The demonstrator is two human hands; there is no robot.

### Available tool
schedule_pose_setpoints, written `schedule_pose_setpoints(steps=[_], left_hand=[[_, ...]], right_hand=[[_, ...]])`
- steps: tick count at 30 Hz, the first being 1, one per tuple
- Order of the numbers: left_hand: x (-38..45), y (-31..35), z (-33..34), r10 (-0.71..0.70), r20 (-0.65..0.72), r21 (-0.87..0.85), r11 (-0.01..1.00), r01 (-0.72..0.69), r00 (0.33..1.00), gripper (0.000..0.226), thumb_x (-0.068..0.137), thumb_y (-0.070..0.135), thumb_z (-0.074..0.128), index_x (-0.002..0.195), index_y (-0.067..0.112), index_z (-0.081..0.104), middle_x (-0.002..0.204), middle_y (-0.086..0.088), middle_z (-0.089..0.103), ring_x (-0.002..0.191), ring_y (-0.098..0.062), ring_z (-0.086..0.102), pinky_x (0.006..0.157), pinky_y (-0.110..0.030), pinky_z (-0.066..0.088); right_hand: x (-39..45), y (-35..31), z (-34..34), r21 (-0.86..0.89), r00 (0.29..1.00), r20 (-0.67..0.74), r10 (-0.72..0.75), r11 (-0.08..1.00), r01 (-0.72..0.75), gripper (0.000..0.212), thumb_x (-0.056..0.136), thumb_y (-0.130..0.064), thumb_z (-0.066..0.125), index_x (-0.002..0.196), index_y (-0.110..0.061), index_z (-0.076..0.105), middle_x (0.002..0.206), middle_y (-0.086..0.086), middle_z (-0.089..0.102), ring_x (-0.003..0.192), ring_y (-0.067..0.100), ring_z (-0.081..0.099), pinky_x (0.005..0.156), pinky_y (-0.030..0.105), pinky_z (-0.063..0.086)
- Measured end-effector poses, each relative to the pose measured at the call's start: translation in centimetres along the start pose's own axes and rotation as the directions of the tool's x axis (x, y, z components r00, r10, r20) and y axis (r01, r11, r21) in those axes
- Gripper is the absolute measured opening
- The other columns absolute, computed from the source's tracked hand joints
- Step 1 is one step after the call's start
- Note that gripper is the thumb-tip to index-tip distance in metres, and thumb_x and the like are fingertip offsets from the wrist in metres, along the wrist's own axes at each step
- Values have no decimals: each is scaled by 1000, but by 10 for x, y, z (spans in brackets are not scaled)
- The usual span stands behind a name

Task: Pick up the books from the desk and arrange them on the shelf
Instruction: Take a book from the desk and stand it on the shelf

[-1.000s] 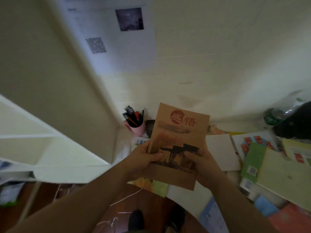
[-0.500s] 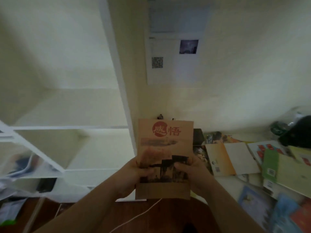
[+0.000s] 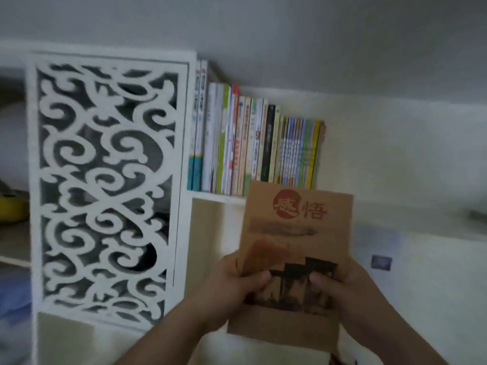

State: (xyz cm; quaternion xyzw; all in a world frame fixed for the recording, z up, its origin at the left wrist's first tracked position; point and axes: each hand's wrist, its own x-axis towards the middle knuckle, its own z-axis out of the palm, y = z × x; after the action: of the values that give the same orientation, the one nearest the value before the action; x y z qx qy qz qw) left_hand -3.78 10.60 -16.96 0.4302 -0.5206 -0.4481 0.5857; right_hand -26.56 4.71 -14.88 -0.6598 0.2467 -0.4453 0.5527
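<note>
Brown book [image 3: 295, 248] held upright, long axis vertical, pinched at lower edges by left hand [image 3: 237, 288] and right hand [image 3: 340, 285]; free slot at right end of shelved row [image 3: 253, 143] sits up-right of grip.

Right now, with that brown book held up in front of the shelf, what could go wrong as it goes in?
1. The brown book is gripped only near its lower part by the left hand and right hand; its top may flop or catch on the shelf board.
2. The row of books ends unsupported on the right; a nudge might tip its last books over.
3. The view is blurred, so aim could be off.
</note>
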Motion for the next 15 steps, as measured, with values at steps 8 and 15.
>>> schedule_pose_setpoints(steps=[8, 15], left_hand=[[-32, 70, -109, 198, -283, 137, 977, -165, 938, 40, 87, -1, 80, 117, 25, 76, 110, -3, 81, 109, -19, 75, 87, -27, 57], [-37, 96, -133, 338, -488, 313, 928, -200, 805, 65, 58, 47, 99, 116, 27, 77, 103, 8, 81, 107, -19, 75, 94, -36, 53]], right_hand=[[100, -83, 47, -550, 928, -98, -360, 797, 251, 44, 92, -20, 79, 118, -50, 60, 123, -19, 71, 103, 5, 71, 91, 38, 59], [207, -150, 89, -969, 761, 94, -641, 116, 218, 96, 81, -69, 72, 158, -46, 22, 168, -6, 2, 156, 32, 5, 125, 60, 23]])
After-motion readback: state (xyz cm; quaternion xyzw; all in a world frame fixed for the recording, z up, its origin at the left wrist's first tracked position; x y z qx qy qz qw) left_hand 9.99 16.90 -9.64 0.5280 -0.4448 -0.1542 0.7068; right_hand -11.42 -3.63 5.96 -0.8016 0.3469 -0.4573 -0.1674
